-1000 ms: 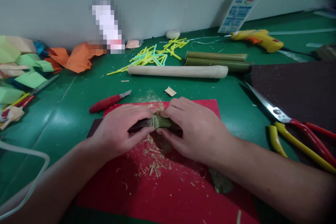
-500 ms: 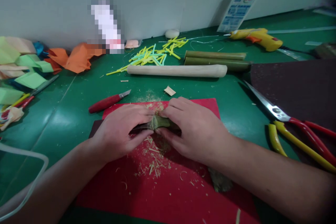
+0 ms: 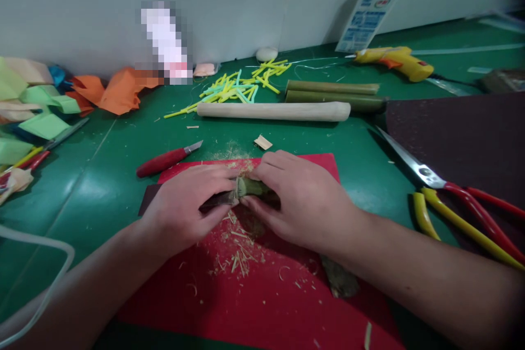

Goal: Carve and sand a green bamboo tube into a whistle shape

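Over the red cutting mat [image 3: 262,301], both my hands are closed round a short green bamboo piece [image 3: 250,187]. My right hand [image 3: 301,202] grips its right part, fingers wrapped over the top. My left hand [image 3: 186,208] pinches a dark flat tool [image 3: 215,201], which looks like a blade, against the bamboo's frayed left end. Pale shavings [image 3: 238,257] lie scattered on the mat below the hands.
A red-handled knife [image 3: 166,159] lies left of the mat. Behind are a wooden stick [image 3: 273,111], two bamboo stalks [image 3: 334,93], cut straws [image 3: 235,87] and a yellow glue gun [image 3: 394,60]. Scissors [image 3: 451,197] and dark sandpaper [image 3: 463,136] lie right; folded coloured paper [image 3: 49,104] lies left.
Both hands with the bamboo have shifted very slightly left; the grip is the same.
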Tool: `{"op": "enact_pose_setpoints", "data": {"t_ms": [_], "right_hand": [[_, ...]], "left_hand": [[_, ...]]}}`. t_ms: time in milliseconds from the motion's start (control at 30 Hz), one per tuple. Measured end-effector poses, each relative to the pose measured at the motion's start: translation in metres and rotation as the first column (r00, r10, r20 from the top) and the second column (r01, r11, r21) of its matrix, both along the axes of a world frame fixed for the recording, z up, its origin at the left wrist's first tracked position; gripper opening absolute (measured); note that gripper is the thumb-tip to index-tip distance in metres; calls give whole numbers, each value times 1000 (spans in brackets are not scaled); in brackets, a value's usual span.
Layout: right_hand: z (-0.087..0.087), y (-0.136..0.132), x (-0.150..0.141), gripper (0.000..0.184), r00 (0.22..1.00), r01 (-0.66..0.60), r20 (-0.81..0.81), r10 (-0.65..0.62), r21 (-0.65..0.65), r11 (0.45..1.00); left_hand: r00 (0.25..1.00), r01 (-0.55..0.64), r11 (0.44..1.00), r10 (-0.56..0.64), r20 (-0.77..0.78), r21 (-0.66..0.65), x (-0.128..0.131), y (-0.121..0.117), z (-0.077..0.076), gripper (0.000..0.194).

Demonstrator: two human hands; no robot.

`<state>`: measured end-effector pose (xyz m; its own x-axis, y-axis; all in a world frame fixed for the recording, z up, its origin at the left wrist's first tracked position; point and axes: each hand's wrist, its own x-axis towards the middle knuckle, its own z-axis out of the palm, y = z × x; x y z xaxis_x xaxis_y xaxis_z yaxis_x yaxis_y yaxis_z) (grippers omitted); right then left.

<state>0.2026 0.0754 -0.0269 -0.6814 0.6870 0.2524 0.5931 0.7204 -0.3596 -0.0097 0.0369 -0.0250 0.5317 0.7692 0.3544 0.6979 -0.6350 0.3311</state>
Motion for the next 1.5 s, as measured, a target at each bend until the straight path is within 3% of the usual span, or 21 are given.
{"op": "enact_pose_setpoints", "data": {"t_ms": [433, 800, 933, 1200, 1500], "right_hand": [[-1, -2, 1, 12, 999, -33, 7, 33, 84, 996], [-1, -3, 0, 12, 999, -34, 13, 33, 56, 998], [-2, -2, 0, 10, 999, -31, 9, 30, 45, 999], [-3, -2, 0, 11, 1000, -22, 4, 22, 43, 999], [1, 1, 0, 17, 1000, 3, 8, -3, -2, 1000]], "left_hand": [[999, -43, 998, 42, -23, -42, 1, 4, 3, 23], [997, 23, 999, -27, -68, -46, -3, 7, 0, 27], [995, -20, 999, 15, -102, -46, -2, 3, -2, 27], [993, 23, 974, 4, -116, 226, 4, -3, -1, 16], [990, 51, 957, -11, -140, 285, 3, -4, 2, 18]]}}
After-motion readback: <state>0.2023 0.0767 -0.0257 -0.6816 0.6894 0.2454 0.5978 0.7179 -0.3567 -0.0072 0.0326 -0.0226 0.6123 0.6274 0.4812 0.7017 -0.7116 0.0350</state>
